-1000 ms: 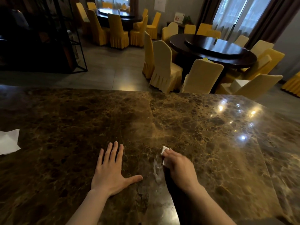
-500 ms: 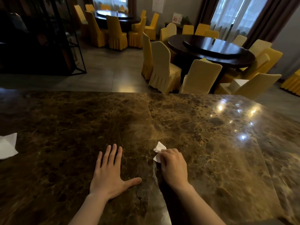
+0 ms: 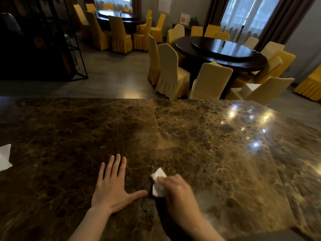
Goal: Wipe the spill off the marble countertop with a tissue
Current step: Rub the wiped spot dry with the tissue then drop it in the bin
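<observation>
While right hand [image 3: 178, 193] seemingly presses tissue [image 3: 158, 182], countertop [image 3: 208, 145] glossy.

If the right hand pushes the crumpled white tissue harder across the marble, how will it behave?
The crumpled white tissue looks soft and floppy, so it would probably bunch under the right hand. The polished brown marble countertop reflects lights, so it likely slides easily. It may tear if wet.
</observation>
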The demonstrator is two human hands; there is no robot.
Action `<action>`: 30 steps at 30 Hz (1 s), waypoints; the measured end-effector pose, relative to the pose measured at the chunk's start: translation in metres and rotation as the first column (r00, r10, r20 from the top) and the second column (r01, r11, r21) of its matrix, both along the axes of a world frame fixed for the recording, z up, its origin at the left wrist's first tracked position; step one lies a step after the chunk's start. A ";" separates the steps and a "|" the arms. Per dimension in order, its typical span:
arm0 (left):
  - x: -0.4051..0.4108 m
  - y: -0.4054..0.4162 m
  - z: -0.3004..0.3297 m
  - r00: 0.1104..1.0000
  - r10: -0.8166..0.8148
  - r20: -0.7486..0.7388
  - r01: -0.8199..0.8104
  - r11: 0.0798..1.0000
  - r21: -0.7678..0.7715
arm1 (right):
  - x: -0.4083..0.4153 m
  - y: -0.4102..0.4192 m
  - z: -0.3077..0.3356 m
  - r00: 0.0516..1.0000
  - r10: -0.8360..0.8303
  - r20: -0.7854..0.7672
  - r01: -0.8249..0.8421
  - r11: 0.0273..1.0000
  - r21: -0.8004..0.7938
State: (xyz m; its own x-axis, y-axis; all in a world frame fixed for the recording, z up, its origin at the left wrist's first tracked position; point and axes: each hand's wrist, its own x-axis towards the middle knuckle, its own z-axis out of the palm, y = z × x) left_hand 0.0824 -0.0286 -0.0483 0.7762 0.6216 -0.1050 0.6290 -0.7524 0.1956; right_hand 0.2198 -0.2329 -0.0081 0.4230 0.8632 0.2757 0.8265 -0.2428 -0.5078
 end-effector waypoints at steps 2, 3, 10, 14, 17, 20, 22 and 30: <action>0.000 0.000 0.001 1.000 -0.007 0.000 0.007 1.000 -0.003 | -0.012 -0.004 -0.012 0.994 0.083 0.076 -0.076 0.993 -0.090; -0.001 0.000 0.001 1.000 -0.014 -0.007 0.014 1.000 -0.006 | -0.011 -0.005 -0.017 0.988 0.111 0.104 -0.099 0.988 -0.117; -0.002 0.000 0.005 1.000 -0.010 0.007 0.010 0.999 -0.033 | 0.053 -0.008 0.006 0.958 -0.070 0.279 0.104 0.989 -0.107; -0.001 -0.001 0.006 1.000 -0.009 -0.030 0.008 1.000 -0.028 | 0.072 -0.002 0.008 0.942 -0.243 0.230 0.282 0.946 -0.156; -0.001 0.000 0.007 1.000 -0.007 -0.023 0.006 1.000 -0.028 | 0.028 0.010 0.000 0.972 -0.194 0.130 0.213 0.964 -0.157; -0.001 0.000 0.005 1.000 -0.010 -0.029 0.009 1.000 -0.028 | 0.002 -0.005 -0.007 0.995 -0.029 0.092 0.044 0.986 -0.163; -0.001 0.000 0.005 1.000 -0.008 -0.016 0.008 1.000 -0.025 | 0.020 -0.015 -0.003 0.991 -0.042 0.129 0.063 0.985 -0.161; -0.001 0.002 0.003 1.000 -0.014 -0.009 0.014 1.000 -0.018 | 0.011 0.010 -0.008 0.968 -0.250 0.026 0.251 0.962 -0.103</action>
State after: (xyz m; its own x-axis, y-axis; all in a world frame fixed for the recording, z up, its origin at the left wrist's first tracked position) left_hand 0.0812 -0.0268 -0.0451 0.7838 0.6087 -0.1230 0.6203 -0.7574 0.2040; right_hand 0.2311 -0.2232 -0.0162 0.6261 0.7546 0.1963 0.7390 -0.4941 -0.4580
